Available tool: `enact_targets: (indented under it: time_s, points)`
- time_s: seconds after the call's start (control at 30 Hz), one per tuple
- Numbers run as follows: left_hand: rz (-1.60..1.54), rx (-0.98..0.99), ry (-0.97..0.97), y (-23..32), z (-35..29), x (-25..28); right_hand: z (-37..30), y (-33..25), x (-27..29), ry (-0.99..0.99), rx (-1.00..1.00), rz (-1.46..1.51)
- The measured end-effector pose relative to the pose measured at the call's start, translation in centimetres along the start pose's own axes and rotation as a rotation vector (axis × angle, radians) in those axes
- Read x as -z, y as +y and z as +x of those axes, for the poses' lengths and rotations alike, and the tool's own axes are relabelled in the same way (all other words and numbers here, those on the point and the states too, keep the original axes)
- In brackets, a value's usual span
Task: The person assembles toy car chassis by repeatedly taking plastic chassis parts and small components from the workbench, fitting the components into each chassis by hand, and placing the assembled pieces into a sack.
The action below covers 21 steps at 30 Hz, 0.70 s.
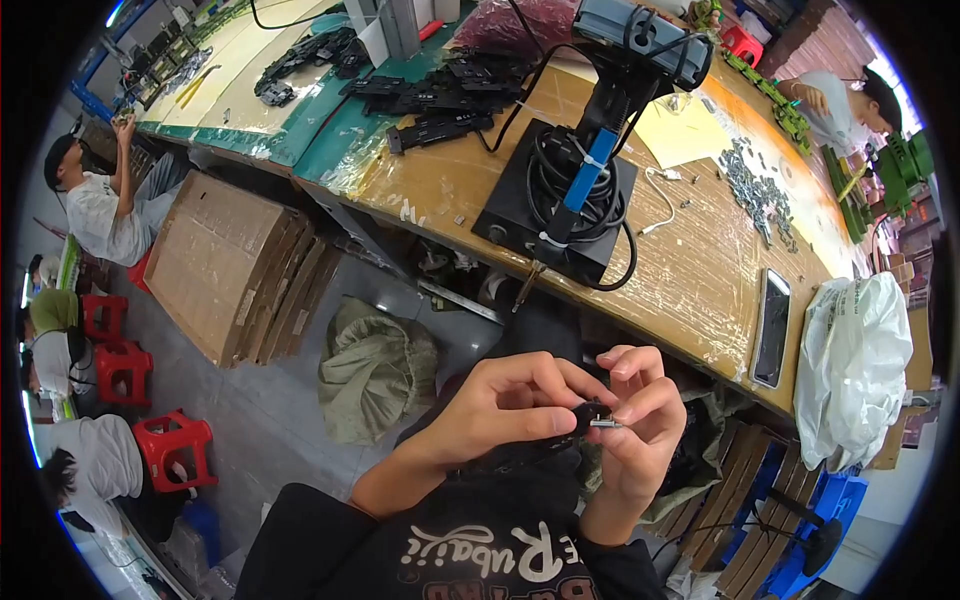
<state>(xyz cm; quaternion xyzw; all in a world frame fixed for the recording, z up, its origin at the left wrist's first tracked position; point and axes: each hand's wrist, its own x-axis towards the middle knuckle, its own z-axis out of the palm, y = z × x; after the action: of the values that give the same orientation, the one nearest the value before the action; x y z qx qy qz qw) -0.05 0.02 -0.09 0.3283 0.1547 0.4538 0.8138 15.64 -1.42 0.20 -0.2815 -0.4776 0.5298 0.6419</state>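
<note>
Both my hands are raised over my lap, close in front of the table edge. With thumb and fingers my left hand (505,412) pinches a small black part (591,411). My right hand (645,415) holds a small silver metal piece (604,423) between thumb and fingertips, right against the black part. Whether the two pieces are joined cannot be told. Much of the black part is hidden behind my fingers.
On the table (690,270) stand a black box (510,200) with coiled cable, a phone (770,328), a pile of small metal pieces (760,190) and black plastic parts (450,95). A white bag (855,360) hangs at the right corner. Cardboard (215,260) and a sack (375,370) lie left. Other people sit nearby.
</note>
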Motion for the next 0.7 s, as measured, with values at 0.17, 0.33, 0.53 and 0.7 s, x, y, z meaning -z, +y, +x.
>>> enact_targets:
  time_s: [0.17, 0.33, 0.53, 0.7]
  points:
    - [0.054, -0.011, -0.009, -0.24, -0.35, -0.79, -0.41, -0.20, 0.07, -0.044, -0.039, 0.010]
    - [0.105, -0.004, -0.034, -0.33, -0.35, -0.31, -0.42, -0.03, 0.06, -0.032, -0.010, -0.017]
    - [0.079, 0.019, -0.024, -0.26, -0.59, -0.13, -0.68, 0.63, 0.05, -0.006, 0.034, -0.020]
    - [0.132, 0.036, -0.093, 0.41, -0.78, -0.66, -0.55, 0.35, 0.56, 0.014, 0.063, -0.038]
